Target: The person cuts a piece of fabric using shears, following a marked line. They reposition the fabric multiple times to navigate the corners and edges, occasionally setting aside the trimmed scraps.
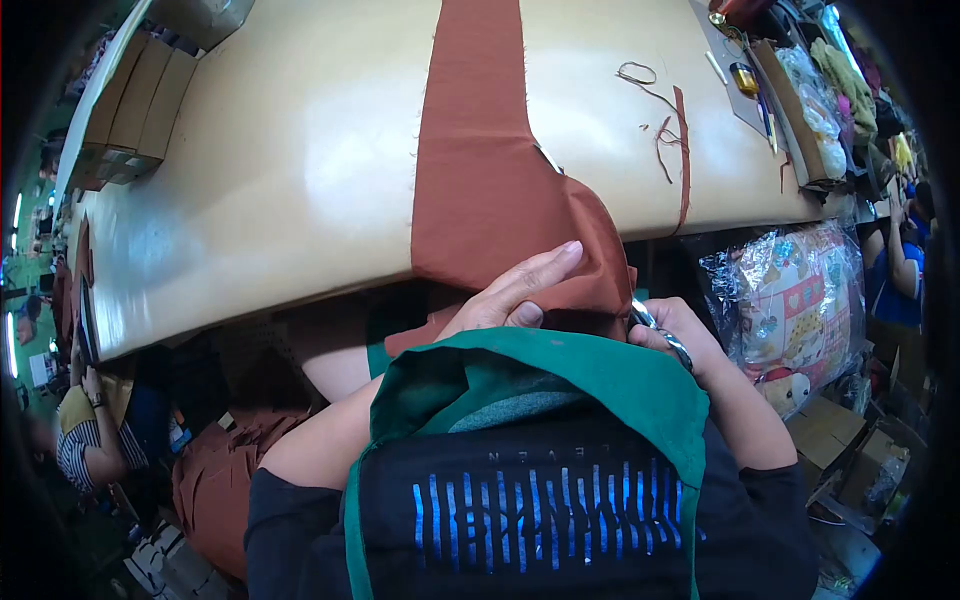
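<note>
A long strip of rust-brown fabric (470,150) with frayed edges runs down the table and over its near edge. My left hand (510,295) lies on the fabric at that edge, fingers stretched out and the thumb apart. My right hand (685,335) is closed around the handles of metal scissors (645,314), to the right of the cloth. Fabric covers most of the blades, and a small bright piece of metal, apparently their tip, shows at the strip's right edge. The cloth bulges up between my two hands.
Thin brown offcuts (683,150) and loose threads lie right of the strip. Cardboard boxes (135,110) stand at the left, and a box of plastic-wrapped items (810,110) at the right. A plastic-wrapped cushion (800,300) is beside my right arm. Other people (95,440) work at both sides.
</note>
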Tool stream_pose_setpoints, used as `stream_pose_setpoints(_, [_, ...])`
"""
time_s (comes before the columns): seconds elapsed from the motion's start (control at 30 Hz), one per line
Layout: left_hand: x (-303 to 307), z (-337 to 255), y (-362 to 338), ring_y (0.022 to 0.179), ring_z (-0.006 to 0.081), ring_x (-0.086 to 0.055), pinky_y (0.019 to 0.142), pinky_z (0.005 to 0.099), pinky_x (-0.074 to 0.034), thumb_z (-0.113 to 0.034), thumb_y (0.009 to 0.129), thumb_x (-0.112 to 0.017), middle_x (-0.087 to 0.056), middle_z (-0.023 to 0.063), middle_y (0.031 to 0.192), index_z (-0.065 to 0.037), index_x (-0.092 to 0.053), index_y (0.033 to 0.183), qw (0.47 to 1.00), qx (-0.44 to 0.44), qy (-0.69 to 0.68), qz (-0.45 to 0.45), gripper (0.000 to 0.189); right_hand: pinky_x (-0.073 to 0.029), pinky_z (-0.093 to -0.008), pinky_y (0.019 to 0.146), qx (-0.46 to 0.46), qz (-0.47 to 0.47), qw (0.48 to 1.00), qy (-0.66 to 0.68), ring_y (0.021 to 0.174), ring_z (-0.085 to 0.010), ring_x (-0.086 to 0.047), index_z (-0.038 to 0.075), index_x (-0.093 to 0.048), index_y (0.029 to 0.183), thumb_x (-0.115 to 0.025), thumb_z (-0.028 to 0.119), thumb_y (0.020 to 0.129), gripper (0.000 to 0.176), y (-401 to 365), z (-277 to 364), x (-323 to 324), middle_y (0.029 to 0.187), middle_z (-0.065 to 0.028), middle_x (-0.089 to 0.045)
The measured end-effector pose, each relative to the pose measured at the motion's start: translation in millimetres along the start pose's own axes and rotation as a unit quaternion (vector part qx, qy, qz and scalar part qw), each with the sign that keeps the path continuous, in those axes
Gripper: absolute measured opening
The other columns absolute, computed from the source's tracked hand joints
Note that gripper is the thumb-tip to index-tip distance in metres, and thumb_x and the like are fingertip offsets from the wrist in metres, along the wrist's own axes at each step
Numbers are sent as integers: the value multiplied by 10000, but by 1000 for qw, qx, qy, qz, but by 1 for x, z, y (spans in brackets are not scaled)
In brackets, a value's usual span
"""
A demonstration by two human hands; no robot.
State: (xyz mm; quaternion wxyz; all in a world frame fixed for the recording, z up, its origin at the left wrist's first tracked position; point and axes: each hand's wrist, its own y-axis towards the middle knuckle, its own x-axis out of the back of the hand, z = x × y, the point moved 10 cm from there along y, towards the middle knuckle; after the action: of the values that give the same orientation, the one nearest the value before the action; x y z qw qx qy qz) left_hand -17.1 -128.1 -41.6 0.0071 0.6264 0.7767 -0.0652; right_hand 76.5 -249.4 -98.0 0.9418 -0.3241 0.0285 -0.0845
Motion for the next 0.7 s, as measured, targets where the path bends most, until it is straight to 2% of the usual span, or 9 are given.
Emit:
stream_pose_setpoints(0.03, [-1, 2, 0, 1280, 241, -267, 1054, 362, -210, -523, 876, -358, -295, 143, 1367, -26, -295, 1336, 1000, -4, -26, -6, 680, -433, -243, 608, -3, 1, 1000, -3, 663, -72, -515, 8, -612, 779, -645, 551, 705, 550, -1, 1, -1, 683, -22, -588])
stream_pose_setpoints(0.13, [-9, 4, 2, 1273, 247, -278, 1041, 346, -239, -533, 880, -333, -283, 154, 1368, -43, -279, 1347, 994, -4, -110, 7, 678, -429, -240, 566, 63, 11, 998, -29, 622, -81, -521, 13, -593, 779, -590, 625, 702, 617, 5, -3, 1, 647, -28, -572])
stream_pose_setpoints(0.23, [-15, -1, 2, 1274, 231, -273, 1051, 348, -212, -570, 859, -315, -296, 155, 1368, 44, -262, 1326, 996, 14, -76, 35, 773, -411, -239, 505, 46, 60, 995, -65, 554, -98, -517, 25, -567, 775, -517, 699, 694, 680, 9, 5, 2, 581, -26, -532])
stream_pose_setpoints(0.33, [-17, -2, -1, 1271, 231, -279, 1052, 342, -206, -559, 864, -324, -305, 157, 1363, 49, -251, 1328, 992, 35, -109, 47, 769, -388, -237, 459, 37, 72, 995, -65, 501, -113, -505, 36, -545, 766, -472, 734, 688, 706, 15, 10, 2, 533, -16, -494])
stream_pose_setpoints(0.43, [-15, 4, -3, 1274, 235, -273, 1057, 342, -195, -554, 865, -334, -288, 164, 1371, 55, -247, 1327, 996, 18, -75, 48, 770, -385, -235, 460, 31, 79, 995, -50, 494, -110, -494, 35, -538, 753, -471, 749, 671, 722, 18, 13, 0, 527, -18, -497])
stream_pose_setpoints(0.7, [-15, 4, -5, 1296, 254, -229, 1069, 365, -171, -532, 879, -326, -259, 178, 1381, 58, -241, 1327, 993, 10, -100, 59, 746, -372, -221, 452, 21, 81, 995, -49, 488, -94, -481, 31, -564, 777, -494, 747, 659, 729, 18, 14, 2, 555, -21, -512])
